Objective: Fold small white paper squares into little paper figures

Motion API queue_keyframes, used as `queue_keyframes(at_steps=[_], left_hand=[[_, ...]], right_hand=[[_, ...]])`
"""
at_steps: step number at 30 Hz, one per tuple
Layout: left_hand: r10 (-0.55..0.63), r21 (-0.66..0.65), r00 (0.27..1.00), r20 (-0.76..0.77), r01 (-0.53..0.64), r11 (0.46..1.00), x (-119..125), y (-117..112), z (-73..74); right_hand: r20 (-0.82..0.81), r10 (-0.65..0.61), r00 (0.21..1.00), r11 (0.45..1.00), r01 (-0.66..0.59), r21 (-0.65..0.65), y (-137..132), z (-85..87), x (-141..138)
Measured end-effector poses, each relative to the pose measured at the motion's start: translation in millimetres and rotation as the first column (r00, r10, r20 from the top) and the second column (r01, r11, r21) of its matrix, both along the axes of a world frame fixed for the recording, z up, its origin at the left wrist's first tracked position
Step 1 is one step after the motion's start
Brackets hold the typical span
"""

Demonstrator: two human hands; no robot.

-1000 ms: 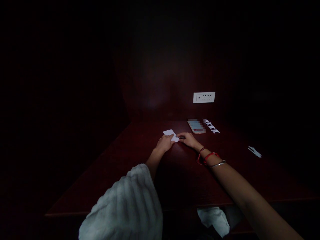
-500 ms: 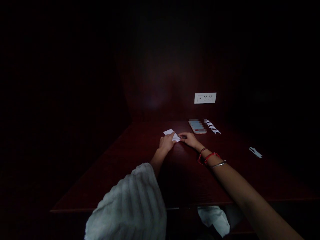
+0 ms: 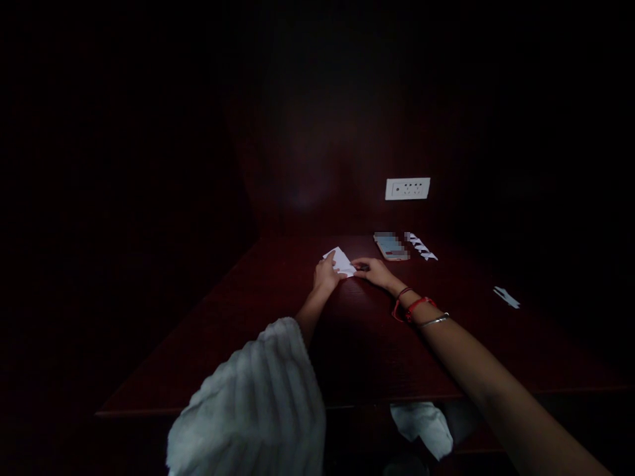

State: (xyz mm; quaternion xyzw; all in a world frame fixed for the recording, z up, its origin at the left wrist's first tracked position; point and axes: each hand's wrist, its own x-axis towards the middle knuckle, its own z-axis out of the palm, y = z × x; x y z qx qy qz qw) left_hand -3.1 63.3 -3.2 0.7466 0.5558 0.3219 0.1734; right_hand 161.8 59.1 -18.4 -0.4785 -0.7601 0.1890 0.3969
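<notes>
A small piece of white paper [image 3: 343,260] with a fold line lies on the dark red table, between my two hands. My left hand [image 3: 326,273] grips its left side, with fingers over the far edge and the thumb near the close edge. At the paper's right corner my right hand [image 3: 376,272] pinches it between thumb and fingertips. A dark patch shows between the right fingers; I cannot make out whether it is shadow or an object. My fingers cover the paper's left and right ends.
A phone [image 3: 390,245] lies behind my right hand, with a strip of cut white paper [image 3: 421,246] beside it. Another paper scrap [image 3: 507,297] is farther right. A socket plate [image 3: 407,188] is on the wall. Below the table's front edge [image 3: 208,411] hangs pale crumpled material [image 3: 424,426].
My left hand has shifted slightly left on the paper, and more of the paper's surface shows. The right hand stays at the right corner. The whole view has tilted slightly.
</notes>
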Motion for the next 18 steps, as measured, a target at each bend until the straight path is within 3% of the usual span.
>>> queue_keyframes(at_steps=[8, 12, 18], left_hand=[[0.002, 0.059, 0.996, 0.086, -0.007, 0.998, -0.6, 1.4, -2.2], [-0.05, 0.128, 0.998, 0.045, 0.044, 0.991, 2.3, -5.2, 2.6], [-0.147, 0.212, 0.986, -0.078, 0.161, 0.964, 6.4, -16.6, 9.5]], right_hand=[[-0.14, 0.004, 0.99, 0.998, -0.014, -0.069, 4.7, -2.4, -1.7], [-0.236, -0.004, 0.972, 0.992, -0.026, -0.126, 5.2, -1.0, -3.2], [-0.202, -0.105, 0.974, 0.986, 0.075, -0.148, 6.8, -0.9, -2.1]])
